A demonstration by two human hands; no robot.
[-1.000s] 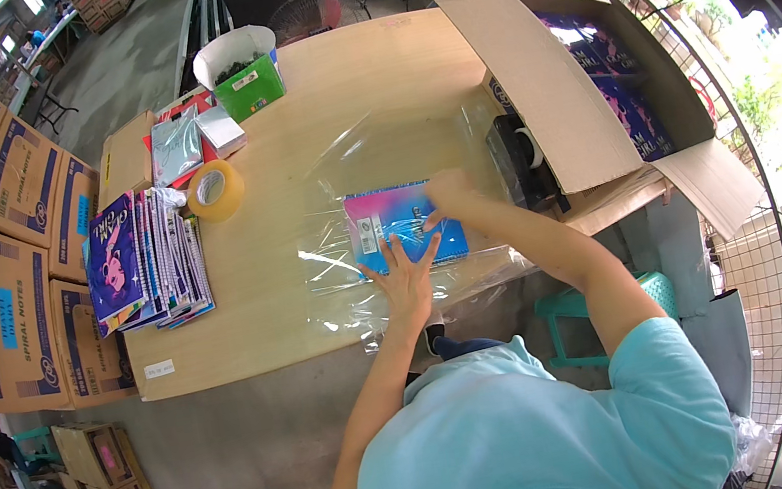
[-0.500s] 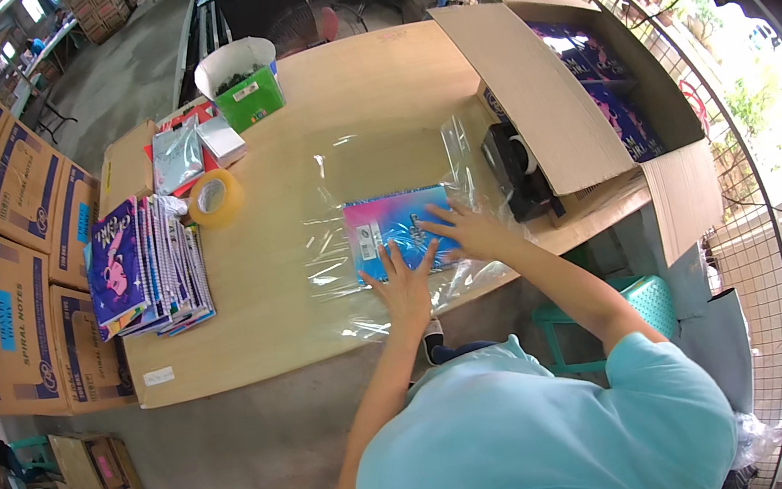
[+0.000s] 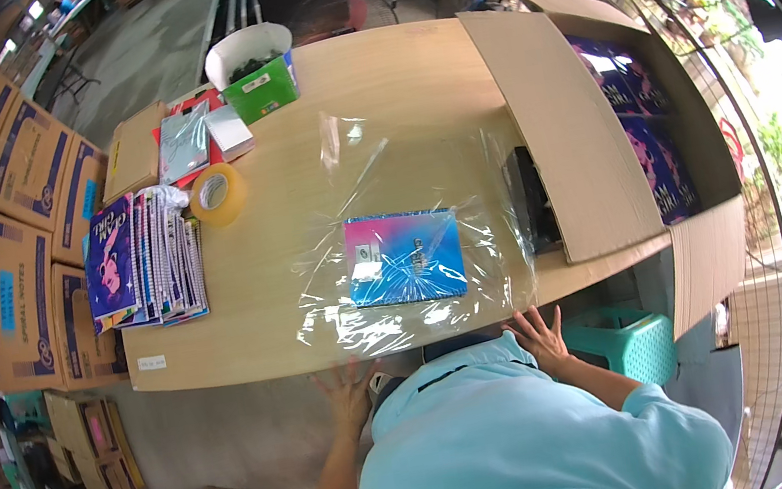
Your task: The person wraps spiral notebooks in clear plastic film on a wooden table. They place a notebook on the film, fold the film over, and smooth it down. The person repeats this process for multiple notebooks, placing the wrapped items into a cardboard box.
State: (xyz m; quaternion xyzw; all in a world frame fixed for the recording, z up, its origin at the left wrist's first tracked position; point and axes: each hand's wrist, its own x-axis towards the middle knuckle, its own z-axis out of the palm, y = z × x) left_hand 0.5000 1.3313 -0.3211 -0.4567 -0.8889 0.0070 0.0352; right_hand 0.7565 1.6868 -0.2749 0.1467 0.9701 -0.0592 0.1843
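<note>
A pink and blue notebook (image 3: 441, 272) lies near the table's front edge. Clear plastic film (image 3: 328, 299) spreads around it, and glossy streaks show film across the notebook too. My left hand (image 3: 345, 393) is just off the front edge, left of the notebook, fingers spread and slightly blurred, holding nothing. At the film's near right corner is my right hand (image 3: 542, 338), also empty with fingers apart; whether its fingertips touch the film or table edge I cannot tell.
Left on the table (image 3: 366, 76) stand a row of spiral notebooks (image 3: 167, 268), a tape roll (image 3: 219, 195) and a green box (image 3: 262, 92). An open carton (image 3: 564, 148) of purple notebooks and a black object (image 3: 538, 202) are at right. Stacked cartons (image 3: 7, 282) flank the left; a green stool (image 3: 634, 345) sits below.
Both hands have left the notebook and drawn back toward my body at the front edge. The film now lies over the notebook, with its creases and glare shifted.
</note>
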